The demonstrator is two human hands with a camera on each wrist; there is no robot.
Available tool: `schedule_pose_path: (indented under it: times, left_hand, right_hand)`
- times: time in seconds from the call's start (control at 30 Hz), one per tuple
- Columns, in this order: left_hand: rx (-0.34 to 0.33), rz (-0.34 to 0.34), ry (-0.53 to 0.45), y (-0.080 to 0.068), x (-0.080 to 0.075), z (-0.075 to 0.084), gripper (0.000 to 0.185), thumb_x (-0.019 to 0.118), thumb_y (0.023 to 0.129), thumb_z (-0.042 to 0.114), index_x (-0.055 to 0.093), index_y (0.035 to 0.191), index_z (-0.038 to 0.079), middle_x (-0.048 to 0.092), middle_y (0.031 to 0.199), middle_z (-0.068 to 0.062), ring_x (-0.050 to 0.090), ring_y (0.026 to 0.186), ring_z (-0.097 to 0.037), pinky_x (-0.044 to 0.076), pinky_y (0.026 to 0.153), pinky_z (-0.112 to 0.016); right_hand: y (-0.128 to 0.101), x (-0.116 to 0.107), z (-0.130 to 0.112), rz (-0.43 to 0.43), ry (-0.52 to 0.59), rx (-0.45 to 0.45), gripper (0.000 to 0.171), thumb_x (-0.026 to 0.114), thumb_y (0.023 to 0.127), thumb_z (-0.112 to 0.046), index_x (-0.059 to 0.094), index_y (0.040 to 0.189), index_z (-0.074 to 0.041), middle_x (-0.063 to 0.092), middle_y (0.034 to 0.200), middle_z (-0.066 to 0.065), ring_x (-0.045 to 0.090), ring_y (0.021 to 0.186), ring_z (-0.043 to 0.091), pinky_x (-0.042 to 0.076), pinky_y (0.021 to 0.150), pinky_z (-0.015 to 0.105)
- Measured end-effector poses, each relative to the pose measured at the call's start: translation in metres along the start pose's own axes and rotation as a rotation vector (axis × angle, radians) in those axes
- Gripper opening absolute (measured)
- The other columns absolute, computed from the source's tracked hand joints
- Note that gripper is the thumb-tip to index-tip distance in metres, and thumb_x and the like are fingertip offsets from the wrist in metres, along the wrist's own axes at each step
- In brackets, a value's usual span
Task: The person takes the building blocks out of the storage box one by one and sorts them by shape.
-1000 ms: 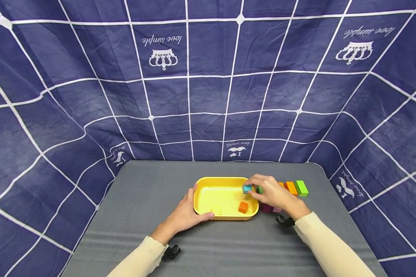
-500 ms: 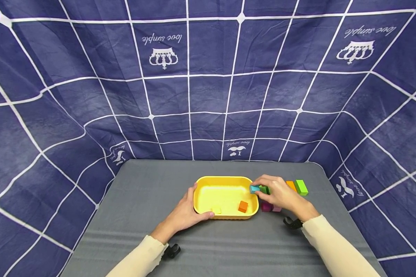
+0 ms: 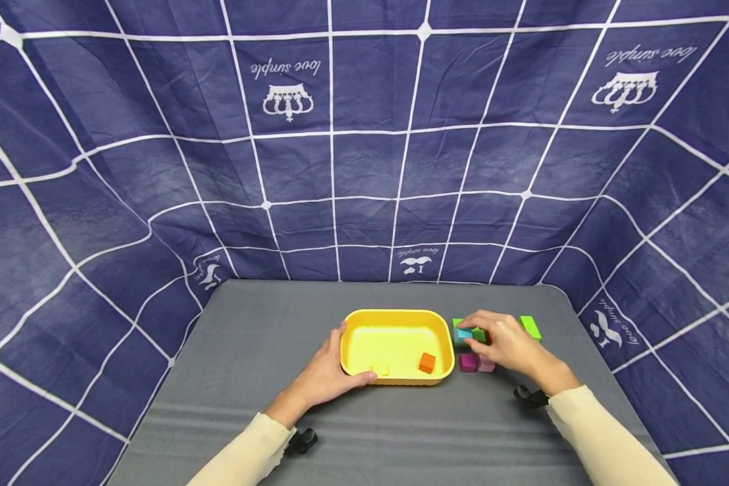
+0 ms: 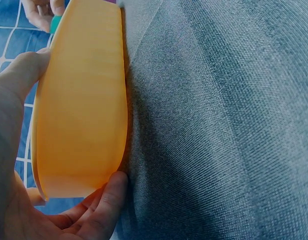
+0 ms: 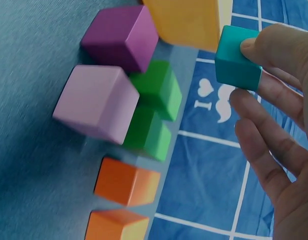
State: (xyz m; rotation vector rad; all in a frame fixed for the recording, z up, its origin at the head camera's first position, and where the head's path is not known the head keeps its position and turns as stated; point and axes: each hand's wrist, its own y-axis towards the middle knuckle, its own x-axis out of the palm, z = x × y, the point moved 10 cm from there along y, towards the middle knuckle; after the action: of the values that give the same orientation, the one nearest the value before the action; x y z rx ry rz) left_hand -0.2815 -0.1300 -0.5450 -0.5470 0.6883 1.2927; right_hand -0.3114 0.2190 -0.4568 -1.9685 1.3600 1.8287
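Observation:
In the head view, my left hand (image 3: 325, 374) grips the left end of a yellow plastic bin (image 3: 410, 381), its thumb over the front rim. The left wrist view shows fingers curled against the end wall of the bin (image 4: 84, 100). Inside lie an orange block (image 3: 427, 363) and a yellow block (image 3: 380, 368). Right of the bin, my right hand (image 3: 510, 341) pinches a blue cube (image 3: 464, 333) between thumb and fingers. The right wrist view shows the cube (image 5: 236, 62) held above a row of blocks, apart from them.
Beside the bin stand a purple block (image 5: 121, 37), a pink block (image 5: 96, 102), two green blocks (image 5: 146, 132) and orange blocks (image 5: 126, 180). A lime green block (image 3: 530, 327) ends the row at right. A dark blue grid-patterned cloth (image 3: 364, 169) surrounds the grey table (image 3: 267, 324).
My right hand has moved right with the blue cube, from over the bin's right end to above the blocks beside it. The left hand and the bin have stayed in place.

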Motion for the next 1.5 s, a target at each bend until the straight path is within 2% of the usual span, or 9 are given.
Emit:
schedule_pose_path:
  times: [0.23,0.53,0.77,0.87,1.13,1.5]
  left_hand:
    - [-0.008,-0.003,-0.003,-0.001,0.001,-0.002,0.141,0.093,0.084,0.079,0.022,0.185,0.012,0.056,0.172,-0.021,0.069,0.142,-0.035,0.059,0.116,-0.058]
    - [-0.017,-0.010,-0.004,-0.001,0.002,-0.004,0.141,0.093,0.084,0.079,0.022,0.185,0.013,0.055,0.173,-0.021,0.068,0.143,-0.036,0.059,0.116,-0.059]
    - [-0.023,-0.010,-0.011,0.000,0.001,-0.004,0.139,0.093,0.084,0.077,0.022,0.185,0.014,0.052,0.177,-0.020,0.067,0.146,-0.037,0.058,0.118,-0.060]
    - [-0.027,-0.012,-0.008,0.000,0.001,-0.004,0.140,0.093,0.084,0.079,0.022,0.186,0.014,0.054,0.175,-0.021,0.067,0.145,-0.037,0.058,0.118,-0.060]
    - [-0.034,-0.014,-0.001,-0.001,0.001,-0.003,0.140,0.093,0.084,0.077,0.021,0.186,0.014,0.055,0.173,-0.022,0.066,0.147,-0.037,0.057,0.119,-0.061]
    - [-0.036,-0.018,-0.009,-0.002,0.002,-0.003,0.142,0.092,0.084,0.080,0.020,0.186,0.014,0.055,0.173,-0.022,0.066,0.147,-0.038,0.058,0.119,-0.062]
  right_hand:
    - [-0.014,-0.003,0.011,-0.027,-0.042,0.044,0.035,0.101,0.089,-0.008,0.088,0.121,-0.015,0.086,0.117,-0.002,0.083,0.102,0.019,0.072,0.090,0.048]
    - [-0.036,-0.013,0.019,0.011,-0.089,0.045,0.039,0.104,0.083,-0.007,0.089,0.117,-0.017,0.086,0.115,0.000,0.081,0.096,0.018,0.070,0.085,0.043]
    - [-0.048,-0.020,0.029,0.030,-0.117,0.058,0.042,0.106,0.079,-0.006,0.089,0.114,-0.019,0.086,0.112,-0.004,0.082,0.096,0.018,0.070,0.084,0.048]
    - [-0.053,-0.024,0.031,0.056,-0.125,0.042,0.044,0.106,0.076,-0.003,0.089,0.113,-0.019,0.088,0.111,-0.003,0.082,0.095,0.019,0.069,0.083,0.042]
    - [-0.064,-0.027,0.038,0.084,-0.107,0.017,0.047,0.106,0.072,-0.001,0.087,0.111,-0.021,0.086,0.106,-0.008,0.080,0.088,0.018,0.058,0.086,0.017]
    - [-0.075,-0.026,0.044,0.065,-0.110,0.031,0.045,0.108,0.073,-0.006,0.087,0.110,-0.022,0.086,0.105,-0.009,0.080,0.090,0.013,0.056,0.089,0.010]
